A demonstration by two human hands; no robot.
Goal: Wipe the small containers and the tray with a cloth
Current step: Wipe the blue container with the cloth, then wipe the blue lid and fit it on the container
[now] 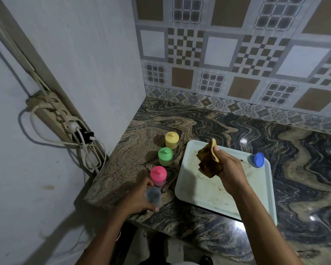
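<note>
Four small containers are off the tray now, and that looks like real progress. Yellow container [172, 140], green container [165, 156] and pink container [158, 175] stand capped in a row on the table [227, 123], just beside the tray's left edge, running from the back toward the table's front-left corner. A clear container [153, 195], no lid on it, sits in the left hand [139, 197] right at the near end of that row, fingers wrapped around its side. I'd judge it's being set down with the others, though whether any of them has actually been wiped I can't confirm.

One blue lid [257, 159] lies at the tray's back-right corner, apart from everything else; it looks like the clear one's cap, only a guess.

Over to the cloth [208, 161]: yellow, badly browned, pinched between thumb and fingers of the right hand [229, 169], held up over the middle of the tray [260, 192]. And the tray is plainly not done: brown smears and dark streaks run across its pale surface, heaviest toward the near side and the right.

Hard to read: the forearm covers part of the tray's centre, the clear container is blurred, and its contents can't be made out. Its base is hidden, so touching the table or not, I can't tell.
</note>
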